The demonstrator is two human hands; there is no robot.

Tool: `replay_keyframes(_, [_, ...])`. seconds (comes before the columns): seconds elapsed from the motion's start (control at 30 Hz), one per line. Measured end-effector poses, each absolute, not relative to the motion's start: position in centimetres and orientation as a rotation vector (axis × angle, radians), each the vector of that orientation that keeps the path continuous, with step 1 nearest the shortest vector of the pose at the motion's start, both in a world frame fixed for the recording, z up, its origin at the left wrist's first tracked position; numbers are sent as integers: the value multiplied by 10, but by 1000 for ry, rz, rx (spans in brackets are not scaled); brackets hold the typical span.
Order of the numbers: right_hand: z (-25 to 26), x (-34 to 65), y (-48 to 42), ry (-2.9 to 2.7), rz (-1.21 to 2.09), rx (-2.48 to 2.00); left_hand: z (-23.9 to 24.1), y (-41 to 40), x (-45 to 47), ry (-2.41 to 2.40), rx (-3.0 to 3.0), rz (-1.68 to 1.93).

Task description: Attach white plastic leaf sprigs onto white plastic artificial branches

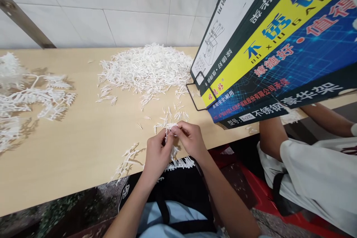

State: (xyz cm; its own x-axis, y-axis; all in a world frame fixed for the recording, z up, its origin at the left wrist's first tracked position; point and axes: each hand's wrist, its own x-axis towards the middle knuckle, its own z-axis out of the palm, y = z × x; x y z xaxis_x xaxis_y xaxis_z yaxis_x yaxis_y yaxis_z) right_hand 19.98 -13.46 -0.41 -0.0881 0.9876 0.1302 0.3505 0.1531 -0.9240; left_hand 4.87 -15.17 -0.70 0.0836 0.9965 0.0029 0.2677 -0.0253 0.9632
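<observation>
My left hand (156, 152) and my right hand (190, 137) meet over the front edge of a light wooden table (78, 145). Both pinch the same white plastic branched strip (170, 128) of small pointed pieces. More of that strip hangs below my hands (180, 163). A loose white branch (128, 158) lies on the table just left of my left hand. A few small white pieces (173, 113) are scattered just beyond my fingers.
A big heap of small white pieces (147, 68) lies at the back of the table. White branched frames (30, 96) are piled at the far left. A printed cardboard box (279, 41) stands at the right. Another person's legs (306, 163) are at the right, beside a red stool (251, 189).
</observation>
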Motion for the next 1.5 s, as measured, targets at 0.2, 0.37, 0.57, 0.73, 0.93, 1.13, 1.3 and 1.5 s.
replay_keyframes(0.2, [-11,211,-129,-1522,1150,-1233,-4,-153,47,1196,1502,941])
replay_keyframes(0.37, [-17,216,-119,-1184,1252,-1156,-4,-154,45,1168,1363,962])
replay_keyframes(0.57, [-11,203,-128,-1418,892,-1267,-7,-152,53,1302,1285,990])
replay_keyframes(0.73, [-4,202,-134,-1616,934,-1190,-8,-151,53,1294,1395,976])
replay_keyframes(0.93, [-9,205,-135,-1560,908,-1333,-4,-149,51,1178,1526,877])
replay_keyframes(1.13, [-15,210,-133,-1392,1051,-1304,2,-144,55,1172,1528,840])
replay_keyframes(1.3, [-18,206,-120,-906,1101,-1266,-1,-154,49,1145,1548,886])
replay_keyframes(1.5, [-18,203,-122,-1276,974,-1314,-7,-155,50,1242,1387,955])
